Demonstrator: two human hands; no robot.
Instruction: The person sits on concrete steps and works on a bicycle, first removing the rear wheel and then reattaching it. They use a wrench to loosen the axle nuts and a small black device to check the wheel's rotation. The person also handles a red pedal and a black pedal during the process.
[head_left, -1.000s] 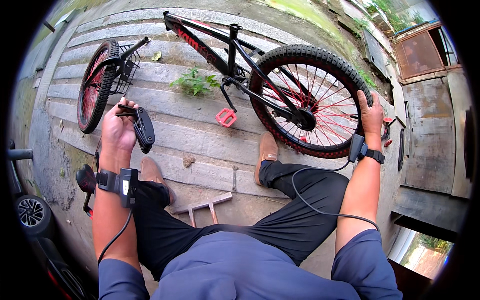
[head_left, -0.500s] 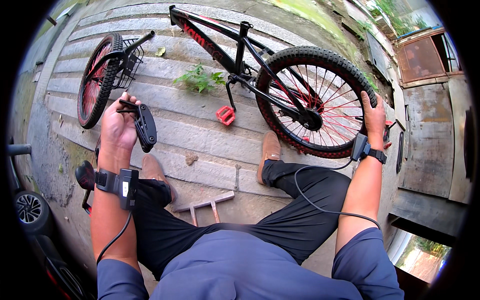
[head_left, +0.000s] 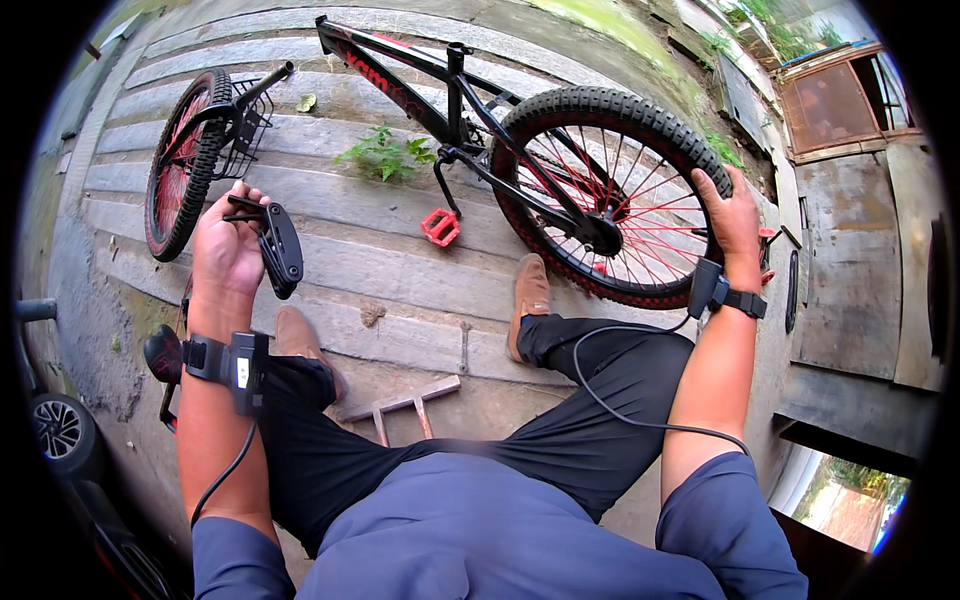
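Note:
My left hand is raised at the left, its fingers closed round a black folding multi-tool with some of its slim bits swung out. At the right, my right hand grips the knobby tyre of the rear wheel, thumb and fingers on either side of it. That wheel has red spokes and is fitted in a black and red bicycle frame, which has no front wheel in its head tube. A red pedal hangs on the crank below the frame.
The detached front wheel lies at the left with its fork and a black wire basket. A small wooden stool-like frame is between my legs. Weeds grow between the stone slabs. Wooden panels stand at the right.
The whole view has shifted slightly, so the bicycle and both hands sit a little further left. Both grips look the same as before.

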